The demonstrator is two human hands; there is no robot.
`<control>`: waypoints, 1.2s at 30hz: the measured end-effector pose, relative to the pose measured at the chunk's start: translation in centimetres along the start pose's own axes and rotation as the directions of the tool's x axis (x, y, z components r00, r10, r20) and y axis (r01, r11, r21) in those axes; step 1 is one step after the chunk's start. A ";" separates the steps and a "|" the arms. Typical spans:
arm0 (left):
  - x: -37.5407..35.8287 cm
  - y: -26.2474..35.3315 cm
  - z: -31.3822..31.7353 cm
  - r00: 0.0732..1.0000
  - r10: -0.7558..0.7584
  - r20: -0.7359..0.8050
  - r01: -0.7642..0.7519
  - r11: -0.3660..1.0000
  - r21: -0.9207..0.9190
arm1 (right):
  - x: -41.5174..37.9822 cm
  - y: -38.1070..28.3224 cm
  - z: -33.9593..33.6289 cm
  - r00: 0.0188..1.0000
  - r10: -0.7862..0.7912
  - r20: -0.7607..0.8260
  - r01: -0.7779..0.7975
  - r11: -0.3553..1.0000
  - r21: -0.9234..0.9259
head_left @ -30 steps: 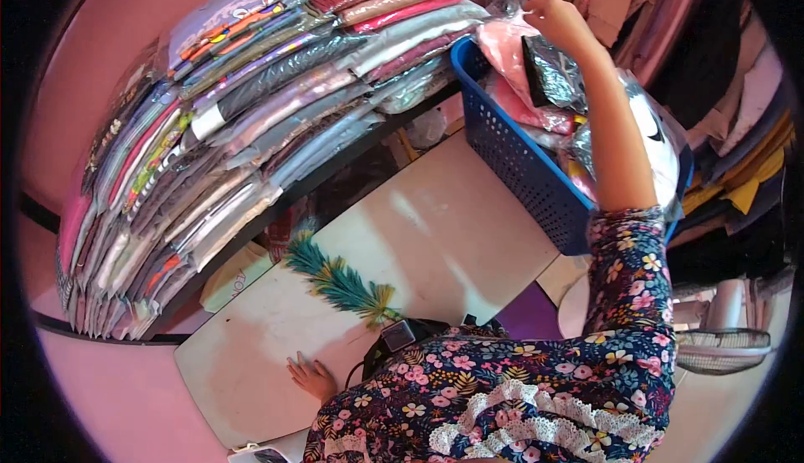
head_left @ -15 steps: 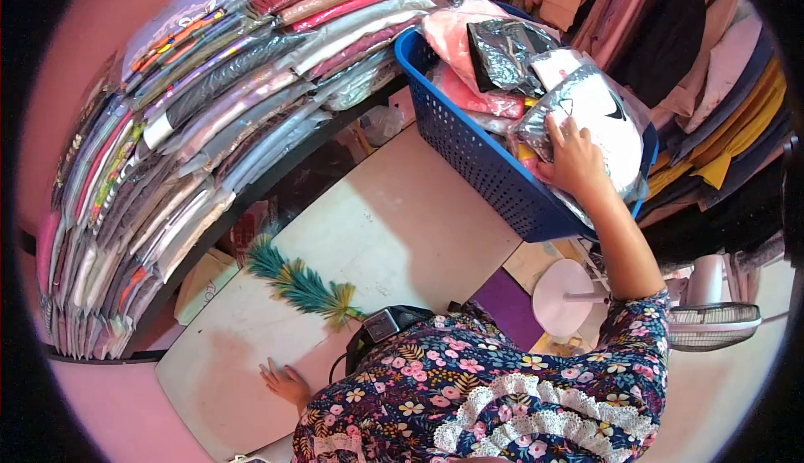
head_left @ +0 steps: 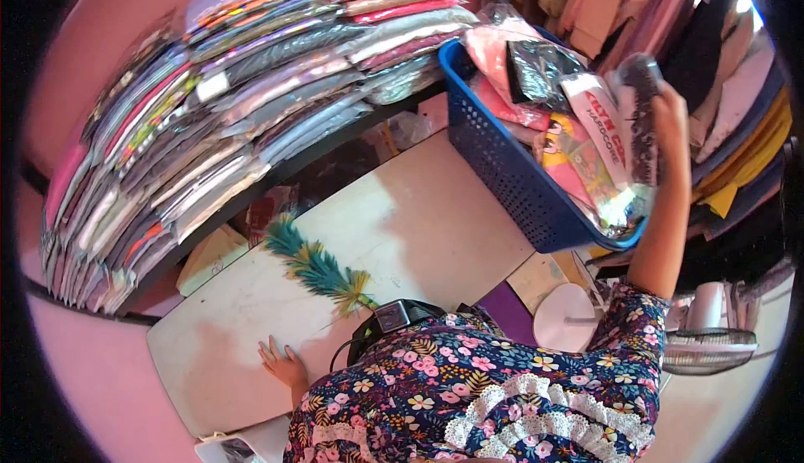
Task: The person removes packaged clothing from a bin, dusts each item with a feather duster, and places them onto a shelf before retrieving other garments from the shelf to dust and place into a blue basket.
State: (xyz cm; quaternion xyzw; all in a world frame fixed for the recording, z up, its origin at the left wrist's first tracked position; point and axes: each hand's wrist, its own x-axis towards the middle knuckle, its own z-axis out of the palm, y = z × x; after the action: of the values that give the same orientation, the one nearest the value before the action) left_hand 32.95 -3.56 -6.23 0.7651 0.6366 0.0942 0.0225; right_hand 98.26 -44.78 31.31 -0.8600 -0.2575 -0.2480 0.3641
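My right hand (head_left: 670, 115) is at the right side of the blue basket (head_left: 519, 191), its fingers closed on a plastic-wrapped dark garment (head_left: 643, 120) that stands tilted on edge. Beside that package lies a white one with red lettering (head_left: 596, 120), and a yellow print package (head_left: 559, 145) shows below it. A black package (head_left: 540, 69) and a pink one (head_left: 494, 48) are farther back in the basket. My left hand (head_left: 283, 366) rests flat on the white table (head_left: 226, 342) with its fingers spread, holding nothing.
Stacks of plastic-wrapped clothes (head_left: 251, 111) fill the shelf at the left. A green and yellow feathery duster (head_left: 314, 266) lies on the table. Hanging clothes (head_left: 745, 136) are behind the basket. A fan (head_left: 712, 350) and a round white stool (head_left: 565, 316) stand at the lower right.
My right hand has moved right and lifted the top package onto its edge, uncovering the lettered and yellow packages. The view has shifted slightly. My left hand stays on the table.
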 end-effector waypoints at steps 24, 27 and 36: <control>4.0 -37.9 2.3 0.920 -0.391 -0.026 0.132 0.370 -0.919 | -45.7 -44.0 37.3 0.784 -0.228 0.577 -0.189 0.798 0.573; 1.5 -40.0 2.9 0.904 -0.427 -0.020 0.168 0.398 -0.902 | -54.8 -35.8 38.5 0.759 -0.264 0.595 0.167 0.962 0.214; 4.4 -33.7 -0.2 0.971 0.133 -0.199 -0.209 0.876 -0.434 | -55.2 -32.5 35.7 0.570 0.104 0.815 -0.159 0.987 -0.015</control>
State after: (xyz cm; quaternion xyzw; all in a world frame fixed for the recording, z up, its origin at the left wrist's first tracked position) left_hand 1.01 7.11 -10.68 0.7820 0.5265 0.3034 0.1389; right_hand 45.43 -12.80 -8.20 -0.8833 -0.3381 0.2088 0.2489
